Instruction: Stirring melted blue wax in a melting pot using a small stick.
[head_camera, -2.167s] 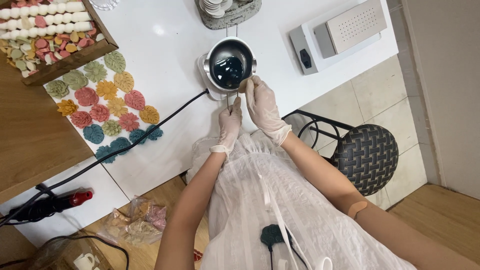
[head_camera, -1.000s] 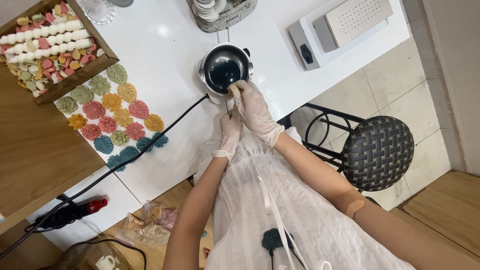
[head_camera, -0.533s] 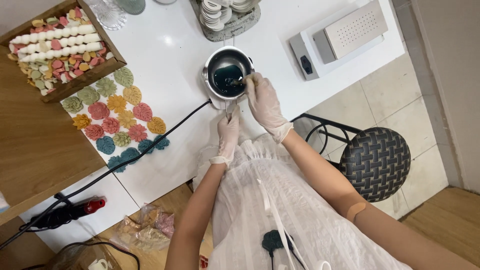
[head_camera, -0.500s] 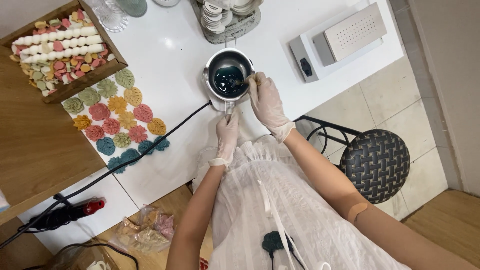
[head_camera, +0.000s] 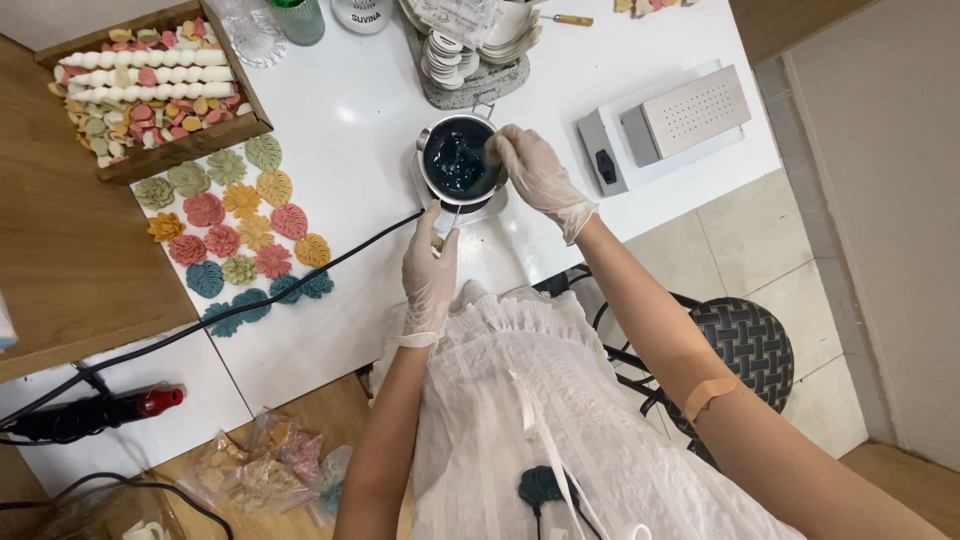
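My left grip (head_camera: 430, 270) is pinching the pot handle (head_camera: 449, 217); my right grip (head_camera: 535, 175) is stirring still-lumpy dark wax (head_camera: 458, 160) beside it.

Thin translucent white gloves cover the left hand (head_camera: 428, 275) and right hand (head_camera: 537, 177), above a frilled sheer white dress (head_camera: 560, 420), with a bandage strip (head_camera: 706, 393) on the right forearm.

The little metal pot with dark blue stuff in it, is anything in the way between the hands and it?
No, nothing blocks them. The gloved left hand already grips the handle of the small metal pot of dark blue liquid, and the gloved right hand is at its rim, holding a thin stick that dips inside.
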